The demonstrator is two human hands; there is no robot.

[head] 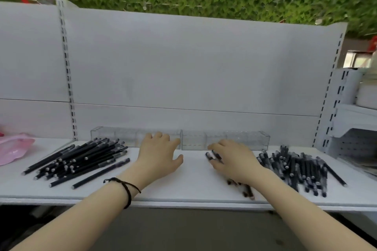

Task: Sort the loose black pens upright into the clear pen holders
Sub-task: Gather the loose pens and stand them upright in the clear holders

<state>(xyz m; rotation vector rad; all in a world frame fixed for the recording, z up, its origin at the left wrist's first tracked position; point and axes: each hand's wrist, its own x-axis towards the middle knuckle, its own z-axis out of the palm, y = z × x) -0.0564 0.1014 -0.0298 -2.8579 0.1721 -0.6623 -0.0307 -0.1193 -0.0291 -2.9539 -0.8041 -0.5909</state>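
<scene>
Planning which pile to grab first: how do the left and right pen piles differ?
The left pile fans diagonally, its pens longer and slimmer; the right pile runs mostly front to back, its pens shorter, more jumbled. Both are black, lying flat on the shelf.

A flat white shelf (193, 185) holds two heaps of thin black pens, one left (77, 161), one right (297, 169). Two clear plastic boxes (224, 140) stand at the back. A pink bag (14, 146) lies far left.
</scene>
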